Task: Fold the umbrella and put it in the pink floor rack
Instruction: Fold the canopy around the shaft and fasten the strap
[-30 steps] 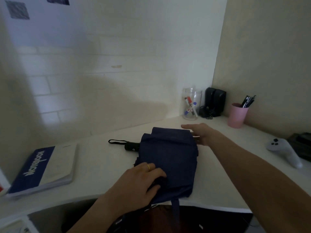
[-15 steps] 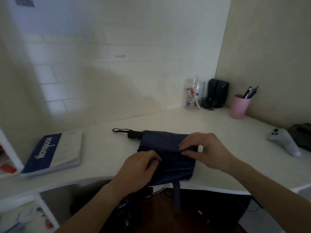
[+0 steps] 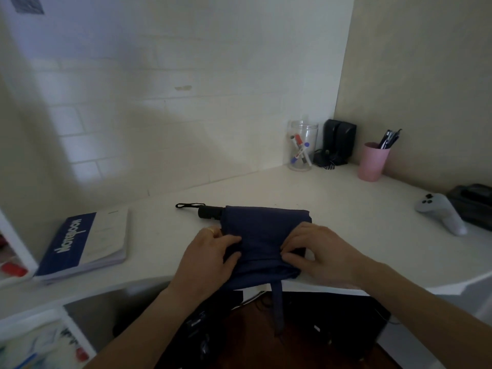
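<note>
A navy blue collapsed umbrella (image 3: 262, 230) lies flat on the white desk (image 3: 346, 209) near its front edge. Its black handle (image 3: 210, 212) with a wrist loop points left. The closing strap (image 3: 277, 304) hangs down over the desk edge. My left hand (image 3: 210, 254) grips the fabric at the umbrella's left side, fingers curled into the folds. My right hand (image 3: 316, 251) pinches the fabric at the right side. The pink floor rack is not in view.
A blue and white notebook (image 3: 85, 243) lies at the left. At the back corner stand a clear jar of markers (image 3: 302, 149), black speakers (image 3: 339, 145) and a pink pen cup (image 3: 372, 161). A white controller (image 3: 439, 213) rests at the right. Dark items sit under the desk.
The far flap of fabric has been folded toward me, so the umbrella is narrower. My right hand came from the far edge to the near right side; both hands now pinch the fabric.
</note>
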The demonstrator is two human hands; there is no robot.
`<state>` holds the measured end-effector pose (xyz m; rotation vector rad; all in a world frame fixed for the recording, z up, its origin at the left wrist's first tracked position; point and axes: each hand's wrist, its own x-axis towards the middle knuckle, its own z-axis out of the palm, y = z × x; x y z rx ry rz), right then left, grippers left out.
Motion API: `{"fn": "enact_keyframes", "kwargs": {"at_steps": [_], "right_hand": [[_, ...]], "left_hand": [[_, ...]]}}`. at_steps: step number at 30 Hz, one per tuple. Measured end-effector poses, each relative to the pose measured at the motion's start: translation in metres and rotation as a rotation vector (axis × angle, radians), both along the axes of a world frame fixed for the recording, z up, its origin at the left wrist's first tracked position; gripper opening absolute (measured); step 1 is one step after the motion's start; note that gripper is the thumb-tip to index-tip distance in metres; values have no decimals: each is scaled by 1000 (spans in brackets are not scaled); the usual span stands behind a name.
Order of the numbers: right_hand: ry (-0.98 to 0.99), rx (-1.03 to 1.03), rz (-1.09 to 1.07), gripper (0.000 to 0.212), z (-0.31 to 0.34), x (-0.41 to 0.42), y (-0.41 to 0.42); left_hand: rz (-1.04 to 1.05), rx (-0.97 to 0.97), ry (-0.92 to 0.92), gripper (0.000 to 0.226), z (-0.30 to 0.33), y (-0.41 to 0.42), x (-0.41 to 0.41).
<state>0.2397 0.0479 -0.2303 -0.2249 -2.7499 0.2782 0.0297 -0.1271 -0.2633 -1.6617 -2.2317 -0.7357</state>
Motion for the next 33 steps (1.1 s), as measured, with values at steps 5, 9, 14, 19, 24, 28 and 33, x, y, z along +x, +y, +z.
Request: {"fn": "enact_keyframes", "kwargs": {"at_steps": [5, 9, 14, 19, 24, 28, 33], "right_hand": [[217, -277, -221, 19, 33, -32, 21], [-79, -240, -307, 52, 34, -66, 46], [-413, -430, -268, 52, 38, -73, 69], [-500, -192, -272, 49, 46, -92, 64], [-303, 160, -274, 48, 23, -88, 51], [-173, 117, -143, 43, 5, -69, 54], [-167, -278, -101, 56, 10, -61, 68]], "left_hand": [[-299, -128, 306, 53, 8, 10, -10], [-389, -296, 295, 55, 7, 15, -12], [-442, -330, 355, 58, 3, 15, -16], [-454, -342, 315, 58, 2, 18, -20], [-408, -361, 267, 56, 1, 25, -19], [-397, -307, 233, 60, -2, 17, -15], [-292, -181, 85, 56, -2, 7, -11]]}}
